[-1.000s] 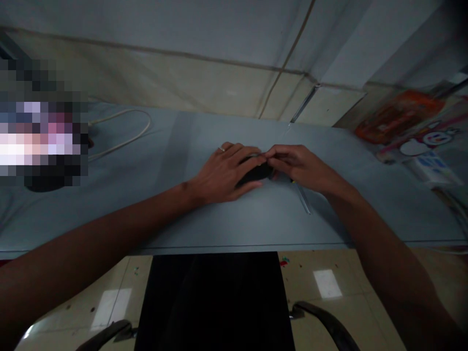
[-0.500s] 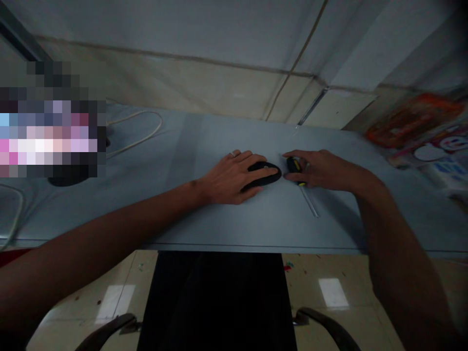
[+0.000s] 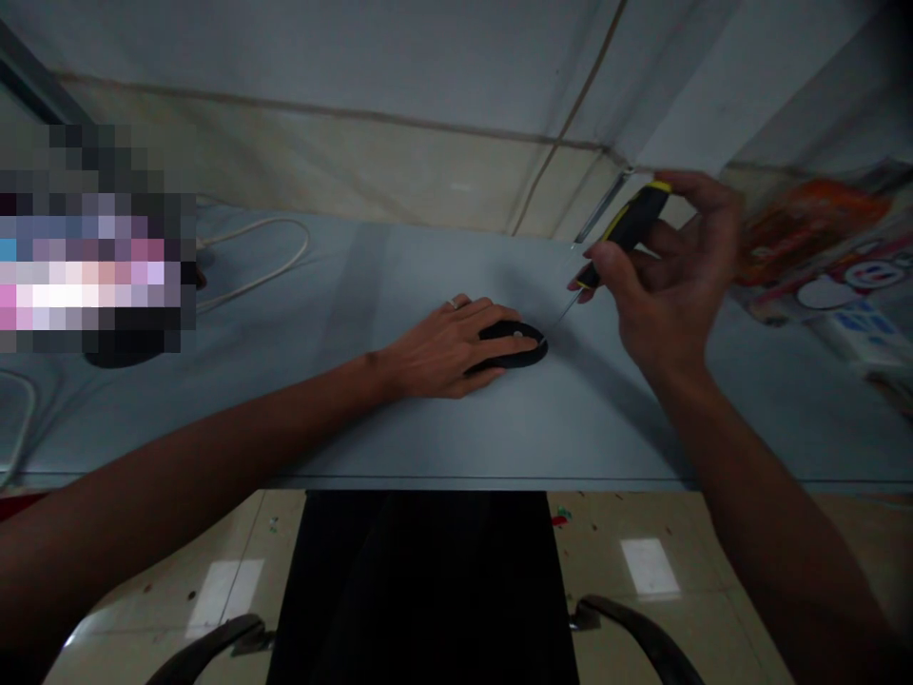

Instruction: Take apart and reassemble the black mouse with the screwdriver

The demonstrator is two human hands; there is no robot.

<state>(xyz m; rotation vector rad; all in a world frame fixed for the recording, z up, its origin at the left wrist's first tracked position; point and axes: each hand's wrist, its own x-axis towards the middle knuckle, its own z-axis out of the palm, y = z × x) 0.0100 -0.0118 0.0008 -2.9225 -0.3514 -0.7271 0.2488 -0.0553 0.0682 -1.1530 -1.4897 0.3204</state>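
Observation:
A black computer mouse (image 3: 524, 355) rests on the grey table, its rounded end turned to the right. My left hand (image 3: 460, 347) lies over it, fingers wrapped round its body and one finger stretched along its top. In my right hand (image 3: 670, 285) is a screwdriver (image 3: 631, 228) with a black and yellow handle, gripped by thumb and fingers. It slants down to the left, and the tip of its thin metal shaft is at the mouse's right end. Whether the tip touches the mouse I cannot tell.
The grey table (image 3: 399, 438) runs along a tiled wall (image 3: 320, 152). A white cable (image 3: 289, 224) loops on its left side, near a blurred-out object. Plastic-wrapped packages (image 3: 820, 238) lie at the right. Below the front edge are chair armrests (image 3: 206, 652) and a tiled floor.
My right hand has lifted the screwdriver off the table and turned it, so its shaft now points down-left at the mouse. The left hand stays on the mouse.

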